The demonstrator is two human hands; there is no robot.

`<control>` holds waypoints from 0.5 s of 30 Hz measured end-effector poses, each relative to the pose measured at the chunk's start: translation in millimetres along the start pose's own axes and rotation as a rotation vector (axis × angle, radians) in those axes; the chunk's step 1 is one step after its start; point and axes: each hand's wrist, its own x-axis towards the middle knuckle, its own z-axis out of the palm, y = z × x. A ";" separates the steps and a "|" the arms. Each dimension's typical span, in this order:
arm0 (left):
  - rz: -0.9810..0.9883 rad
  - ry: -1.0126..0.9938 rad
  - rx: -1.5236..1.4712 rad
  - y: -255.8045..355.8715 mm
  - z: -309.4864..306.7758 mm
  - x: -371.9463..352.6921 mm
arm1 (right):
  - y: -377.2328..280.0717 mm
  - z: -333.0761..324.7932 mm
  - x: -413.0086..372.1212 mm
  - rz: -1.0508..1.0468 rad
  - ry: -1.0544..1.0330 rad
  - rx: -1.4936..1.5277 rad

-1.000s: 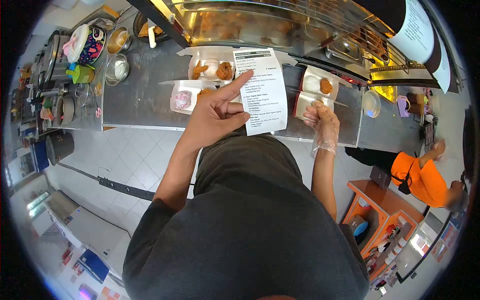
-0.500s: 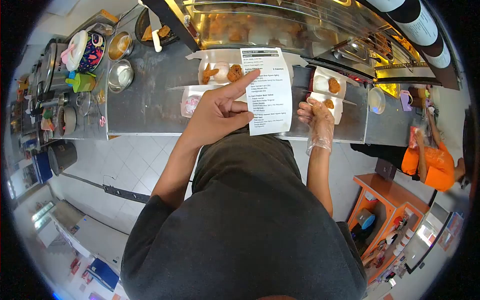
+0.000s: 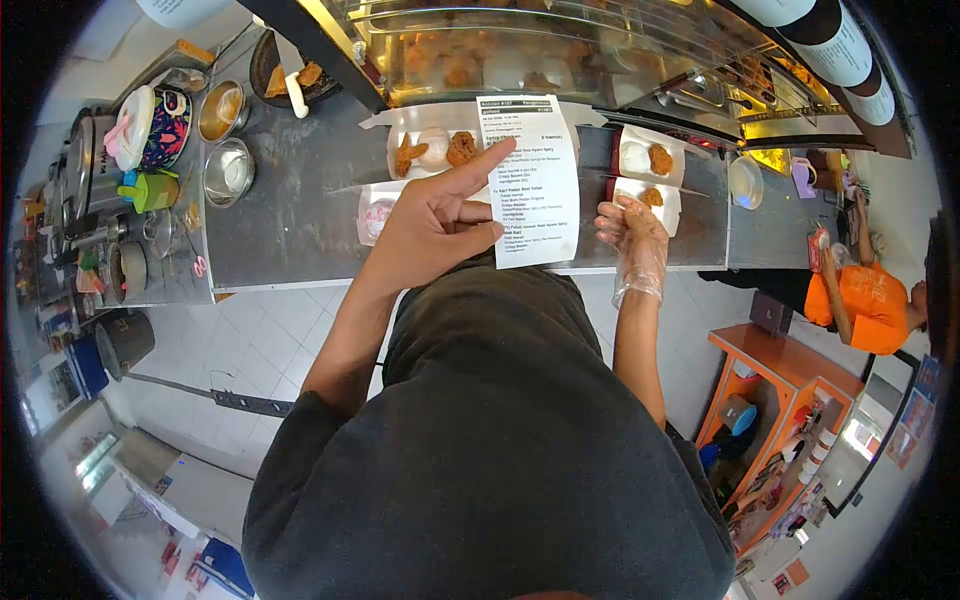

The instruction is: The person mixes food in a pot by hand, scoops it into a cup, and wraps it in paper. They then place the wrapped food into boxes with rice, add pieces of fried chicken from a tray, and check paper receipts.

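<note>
My left hand (image 3: 437, 215) pinches the left edge of a long printed receipt (image 3: 540, 205), holding it up over the counter's front edge with the index finger stretched across its upper part. My right hand (image 3: 637, 240), in a clear plastic glove, is curled with no item visible in it. It is close to an open takeaway box (image 3: 672, 212) with a piece of fried chicken (image 3: 651, 196). Another box behind it holds rice (image 3: 634, 157) and fried chicken (image 3: 661, 158). Left of the receipt, an open box (image 3: 394, 128) contains rice and fried chicken pieces (image 3: 460, 148); the receipt hides part of it.
A glass display cabinet (image 3: 480, 45) stands along the back. Metal bowls (image 3: 229, 172), a knife (image 3: 293, 85) and a dark pan (image 3: 262, 62) are at the left. A person in an orange shirt (image 3: 868, 308) is at the far right, near an orange shelf unit (image 3: 785, 365).
The view has shifted slightly, moving the counter items a little left. Both hands keep their poses, and the receipt stays in my left hand. The person in orange has moved slightly.
</note>
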 end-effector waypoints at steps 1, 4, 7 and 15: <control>-0.001 -0.005 0.004 -0.3 -1.0 0.1 | 1.5 -0.3 0.8 0.003 0.001 0.000; -0.011 0.012 -0.009 1.8 0.6 0.6 | 4.2 -1.1 3.2 0.010 -0.002 0.001; -0.009 0.013 0.005 0.3 -0.9 0.1 | 3.9 0.1 4.3 0.014 -0.013 0.007; 0.015 0.093 -0.005 -3.1 -2.7 -1.2 | 8.0 -5.1 8.5 0.020 -0.036 0.002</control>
